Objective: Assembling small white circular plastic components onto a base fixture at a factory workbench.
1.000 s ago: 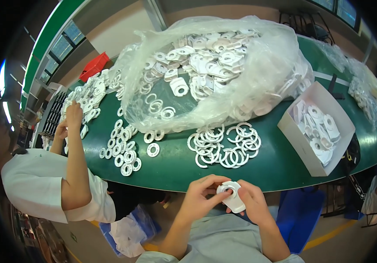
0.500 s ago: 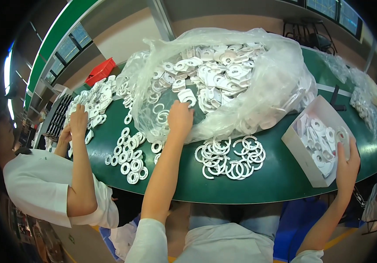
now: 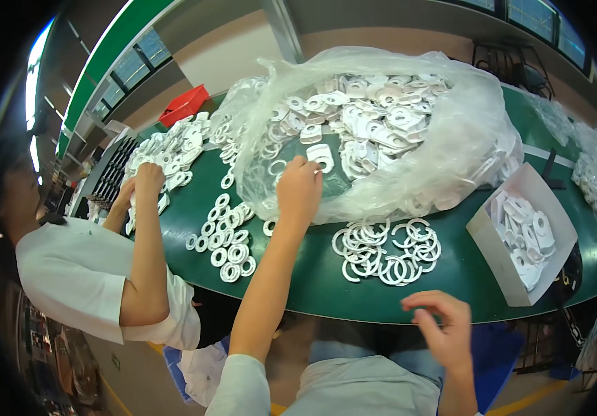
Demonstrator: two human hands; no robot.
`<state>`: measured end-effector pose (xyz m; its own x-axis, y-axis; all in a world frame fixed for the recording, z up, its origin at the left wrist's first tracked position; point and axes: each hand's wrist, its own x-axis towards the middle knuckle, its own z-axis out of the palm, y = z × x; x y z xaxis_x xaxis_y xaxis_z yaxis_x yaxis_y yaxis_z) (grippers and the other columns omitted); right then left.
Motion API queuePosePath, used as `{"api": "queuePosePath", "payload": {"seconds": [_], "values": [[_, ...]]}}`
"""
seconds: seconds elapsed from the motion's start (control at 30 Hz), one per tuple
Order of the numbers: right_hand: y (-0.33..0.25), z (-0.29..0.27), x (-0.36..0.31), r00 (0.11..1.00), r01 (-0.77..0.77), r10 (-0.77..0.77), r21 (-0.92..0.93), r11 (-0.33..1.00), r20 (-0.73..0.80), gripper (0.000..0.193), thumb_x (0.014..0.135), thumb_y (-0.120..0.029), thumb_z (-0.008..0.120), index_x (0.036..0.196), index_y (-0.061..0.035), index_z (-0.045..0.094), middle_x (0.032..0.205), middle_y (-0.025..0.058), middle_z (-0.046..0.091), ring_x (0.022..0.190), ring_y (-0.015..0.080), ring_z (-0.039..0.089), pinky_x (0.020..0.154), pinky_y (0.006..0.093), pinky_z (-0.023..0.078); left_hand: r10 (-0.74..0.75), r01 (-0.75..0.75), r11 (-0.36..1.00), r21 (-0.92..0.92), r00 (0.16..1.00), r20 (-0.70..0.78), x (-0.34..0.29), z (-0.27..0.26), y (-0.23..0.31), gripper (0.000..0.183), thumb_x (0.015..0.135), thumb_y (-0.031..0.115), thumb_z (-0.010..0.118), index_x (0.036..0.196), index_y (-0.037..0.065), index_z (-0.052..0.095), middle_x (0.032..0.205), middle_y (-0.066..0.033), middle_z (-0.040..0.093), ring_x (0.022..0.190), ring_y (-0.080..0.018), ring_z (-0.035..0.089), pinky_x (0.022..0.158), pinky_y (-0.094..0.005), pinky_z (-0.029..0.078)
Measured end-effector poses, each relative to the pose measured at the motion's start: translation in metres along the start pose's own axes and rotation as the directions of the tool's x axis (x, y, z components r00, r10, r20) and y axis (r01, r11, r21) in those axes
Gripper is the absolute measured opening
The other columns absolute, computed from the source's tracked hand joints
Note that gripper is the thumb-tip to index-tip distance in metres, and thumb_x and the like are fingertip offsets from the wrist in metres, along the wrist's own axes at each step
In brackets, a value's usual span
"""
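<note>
Left hand (image 3: 300, 188) reaches forward into the mouth of the big clear plastic bag (image 3: 451, 139) full of white flat plastic parts (image 3: 374, 118). Fingers curl down toward a white tab-shaped piece with a slot (image 3: 320, 157) lying just beyond the fingertips on the bag's inner floor. We can't tell whether it's pinched yet; the hand looks half closed with the fingertips hidden from us.

Right hand (image 3: 442, 329) hangs back near our body, below the edge of the green surface (image 3: 326, 291), fingers loosely spread, holding nothing.

How we'd do this pick well:
- Take one piece only. The parts overlap just ahead of the left hand, so pinch the near one by its edge, thumb under, not a scoop.
- Keep the wrist low; the bag film folds over right beside the hand and could snag or drag the heap.
- Lift straight back toward us, clear of the bag lip.

Watch the loose white thin rings (image 3: 388, 246) lying to the right of and behind the left hand, and the smaller white thick rings (image 3: 225, 239) to its left: the forearm passes between both groups, so a sideways sweep would scatter them.

Open grey cardboard box (image 3: 520, 236) holding white pieces sits ahead and right of the right hand. A co-worker's hand (image 3: 147, 177) works on a separate heap far left, well apart.
</note>
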<state>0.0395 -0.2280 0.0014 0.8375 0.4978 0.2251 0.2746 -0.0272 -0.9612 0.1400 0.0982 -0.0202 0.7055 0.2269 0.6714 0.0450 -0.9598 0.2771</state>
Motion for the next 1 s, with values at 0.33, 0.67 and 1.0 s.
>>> {"api": "queuePosePath", "payload": {"seconds": [0.33,0.67,1.0], "values": [[0.047,0.052,0.011,0.956,-0.278,0.234,0.302,0.912,0.176,0.014,0.089,0.001,0.052,0.096,0.0052,0.063,0.087,0.0108,0.067,0.076,0.0147,0.065,0.063,0.0253,0.054,-0.175,0.148,0.980,0.131,0.958,0.226,0.012,0.025,-0.016,0.018,0.076,0.019,0.072,0.077,0.003,0.063,0.091,-0.0131,0.061,0.084,-0.0315,0.059,0.072,-0.0414,0.048],[0.042,0.029,0.026,0.894,-0.442,0.231,0.837,0.324,0.383,0.069,0.093,-0.053,0.040,0.129,0.0048,0.043,0.107,0.0254,0.061,0.087,0.0365,0.067,0.051,0.0358,0.059,0.582,-0.544,0.746,-0.384,0.813,-0.022,-0.119,-0.109,0.078,0.030,0.069,0.003,0.065,0.099,0.002,0.068,0.102,-0.0120,0.063,0.100,-0.0300,0.063,0.084,-0.0406,0.054],[0.041,0.042,0.026,0.851,-0.521,0.431,0.586,0.621,0.299,0.042,0.082,0.006,0.050,0.122,0.0025,0.036,0.109,0.0219,0.060,0.086,0.0360,0.068,0.056,0.0366,0.061,-0.112,0.113,0.993,0.033,0.993,-0.024,-0.141,-0.089,-0.004,0.023,0.074,0.000,0.068,0.097,-0.001,0.066,0.100,-0.0164,0.064,0.092,-0.0346,0.061,0.080,-0.0379,0.049]]}}
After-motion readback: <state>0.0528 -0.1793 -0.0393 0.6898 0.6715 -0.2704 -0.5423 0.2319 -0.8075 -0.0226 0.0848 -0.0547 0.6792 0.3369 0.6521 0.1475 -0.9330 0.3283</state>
